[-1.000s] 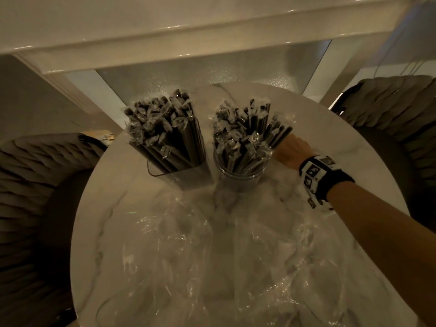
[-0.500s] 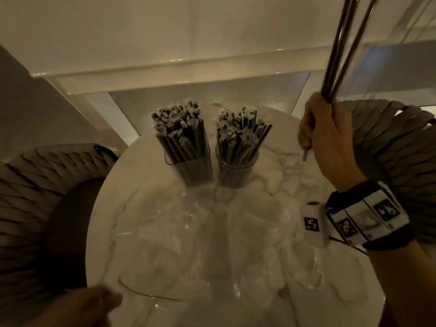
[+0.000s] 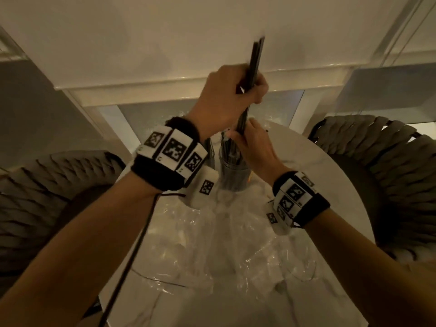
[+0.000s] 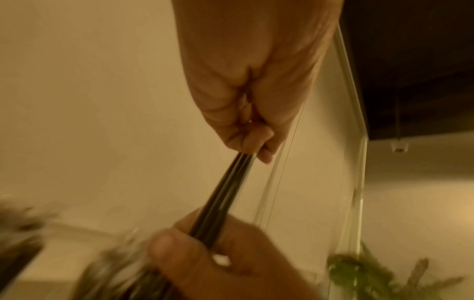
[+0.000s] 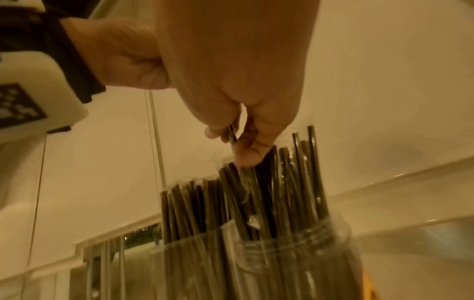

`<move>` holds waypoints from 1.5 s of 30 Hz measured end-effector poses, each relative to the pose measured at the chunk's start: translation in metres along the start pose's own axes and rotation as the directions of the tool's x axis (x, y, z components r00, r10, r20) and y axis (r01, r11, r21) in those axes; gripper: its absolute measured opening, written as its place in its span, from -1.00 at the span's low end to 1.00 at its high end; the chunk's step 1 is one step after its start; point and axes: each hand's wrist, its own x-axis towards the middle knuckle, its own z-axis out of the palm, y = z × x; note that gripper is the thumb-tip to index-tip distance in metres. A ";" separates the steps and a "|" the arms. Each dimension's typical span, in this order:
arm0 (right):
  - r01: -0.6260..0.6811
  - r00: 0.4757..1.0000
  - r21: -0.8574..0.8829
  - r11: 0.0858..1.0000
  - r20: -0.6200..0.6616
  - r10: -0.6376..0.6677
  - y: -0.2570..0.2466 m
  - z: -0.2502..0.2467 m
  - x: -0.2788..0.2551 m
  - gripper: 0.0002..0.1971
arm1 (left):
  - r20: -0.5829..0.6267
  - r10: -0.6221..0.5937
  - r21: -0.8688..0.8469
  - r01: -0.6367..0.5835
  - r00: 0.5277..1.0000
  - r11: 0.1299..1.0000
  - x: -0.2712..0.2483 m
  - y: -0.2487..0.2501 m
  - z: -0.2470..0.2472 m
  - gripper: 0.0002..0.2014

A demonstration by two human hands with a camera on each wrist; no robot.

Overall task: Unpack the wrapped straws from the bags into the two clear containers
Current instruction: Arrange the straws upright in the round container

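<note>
Your left hand (image 3: 221, 100) has joined your right hand (image 3: 256, 147); both now grip the few dark wrapped straws (image 3: 256, 60) upright, likely steering them into the round clear jar (image 3: 233, 178) at the marble table's (image 3: 306, 166) far edge.

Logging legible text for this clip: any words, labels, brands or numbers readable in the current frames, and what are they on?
No readable words, brands or numbers.
Left wristband: black-and-white square code patterns only; tiny marks beneath them too small to read.
Right wristband: the same kind of patterns, no letters legible.
Straw wrappers in the jar: blurred, no print visible.
Plastic bags on the table: no print visible.
</note>
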 end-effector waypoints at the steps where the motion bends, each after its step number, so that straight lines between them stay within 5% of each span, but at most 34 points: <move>1: -0.020 1.000 -0.013 1.000 0.001 0.020 0.005 0.001 0.002 -0.85 | -0.003 -0.004 0.015 0.004 1.000 1.000 0.000 -0.008 0.004 -0.88; 5: -0.054 0.994 -0.185 0.981 0.081 0.070 0.019 0.004 0.004 -0.75 | -0.028 -0.041 0.003 0.041 0.999 0.999 -0.004 -0.036 0.018 -0.88; 7: -0.028 0.996 -0.158 0.987 0.080 0.042 0.019 0.003 -0.003 -0.84 | -0.028 -0.078 0.006 0.078 0.997 0.997 -0.006 -0.048 0.025 -0.88; 12: 0.001 0.976 -0.079 0.997 -0.215 -0.018 0.024 -0.012 -0.018 -0.83 | 0.080 -0.189 0.185 0.171 0.979 0.968 -0.012 -0.071 0.045 -0.77; 15: -0.139 0.919 0.084 0.987 -0.360 0.160 0.042 -0.019 -0.026 -0.84 | -0.049 -0.131 0.238 0.139 0.990 0.961 -0.016 -0.071 0.045 -0.61; 18: -0.369 0.895 0.193 0.909 -0.191 0.404 0.055 -0.014 -0.036 -0.64 | -0.161 -0.034 0.272 0.078 0.986 0.959 -0.019 -0.068 0.033 -0.37; 21: -0.574 0.818 0.198 0.795 0.092 0.567 0.062 0.004 -0.038 -0.37 | 0.042 -0.113 0.454 0.082 0.993 0.887 -0.016 -0.075 0.031 -0.20; 23: -0.599 0.801 0.210 0.773 0.174 0.573 0.064 0.011 -0.034 -0.43 | 0.198 -0.221 0.448 0.112 0.955 0.887 -0.016 -0.079 0.038 -0.26; 25: -0.587 0.809 0.187 0.787 0.142 0.570 0.064 0.009 -0.022 -0.59 | 0.245 -0.247 0.354 0.150 0.938 0.923 -0.017 -0.080 0.047 -0.35; 31: -0.557 0.829 0.017 0.830 0.082 0.554 0.067 -0.002 0.011 -0.72 | 0.131 -0.195 0.265 0.155 0.972 0.952 -0.020 -0.078 0.073 -0.48; 36: -0.461 0.867 -0.250 0.852 0.078 0.492 0.070 -0.013 0.026 -0.84 | 0.077 -0.192 0.189 0.175 0.978 0.966 -0.025 -0.074 0.064 -0.27; 38: -0.437 0.876 -0.308 0.845 0.068 0.477 0.074 -0.020 0.030 -0.88 | -0.032 -0.178 0.101 0.181 0.983 0.978 -0.032 -0.071 0.058 -0.27; 42: -0.352 0.910 -0.284 0.892 0.118 0.397 0.084 -0.043 0.033 -0.83 | -0.337 -0.131 0.050 0.157 0.932 0.986 -0.052 -0.075 0.063 -0.59; 45: -0.383 0.903 -0.160 0.910 0.142 0.405 0.091 -0.059 0.028 -0.68 | -0.180 -0.362 0.064 0.379 0.914 0.923 -0.063 -0.084 0.081 -0.59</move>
